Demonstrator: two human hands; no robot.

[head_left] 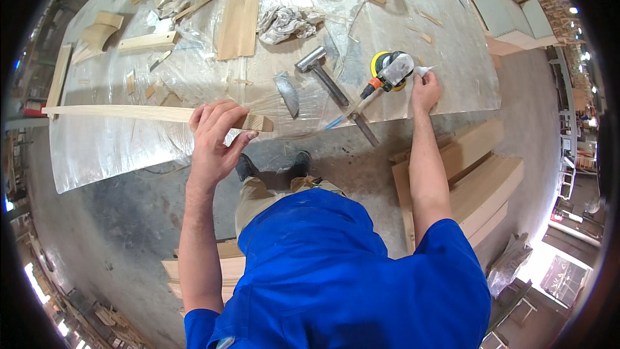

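Observation:
My left hand [218, 132] is closed round a long, pale wooden strip [123, 112] near its right end. The strip lies toward the left along the near part of the plastic-covered table [213, 145]. Over the table's right side, my right hand [425, 94] pinches a small white pointed piece [423, 70]; its kind I cannot make out. Just left of that hand sits a round sander [394, 70] with a yellow rim and an orange collar. A metal hammer [312, 59] and a curved metal blade [286, 94] lie between my hands.
A crumpled cloth [289, 24] and a wide board [240, 13] lie farther back on the table. Wood offcuts are scattered at the left, among them a short block [148, 41]. Stacked timber [478, 187] stands on the floor at my right.

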